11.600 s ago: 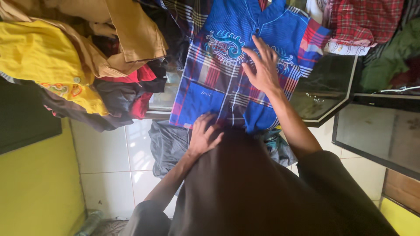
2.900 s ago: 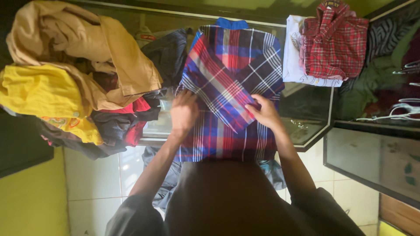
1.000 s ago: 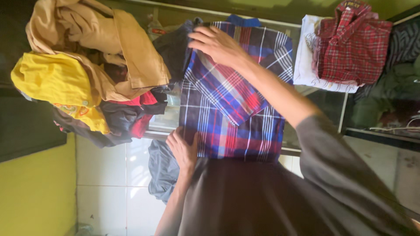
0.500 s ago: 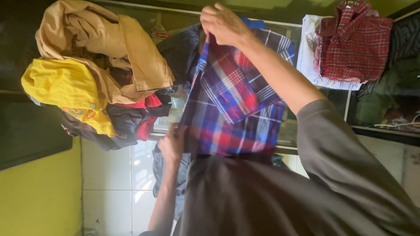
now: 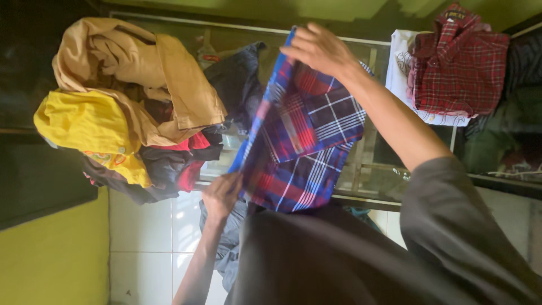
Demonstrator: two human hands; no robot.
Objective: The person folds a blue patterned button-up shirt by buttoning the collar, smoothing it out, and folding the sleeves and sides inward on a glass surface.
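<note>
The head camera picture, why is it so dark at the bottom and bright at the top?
In the head view, the person's dark clothing fills the bottom and sits in shadow; light falls on the plaid shirt and the yellow and tan clothes pile; the right hand looks slightly soft from motion, the left hand dimmer; the glass tabletop shows faint reflections.

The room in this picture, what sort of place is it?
Probably a home laundry corner: a heap of unsorted clothes lies on a glass-topped table, a folded red plaid shirt is stacked nearby, over a white tiled floor.
</note>
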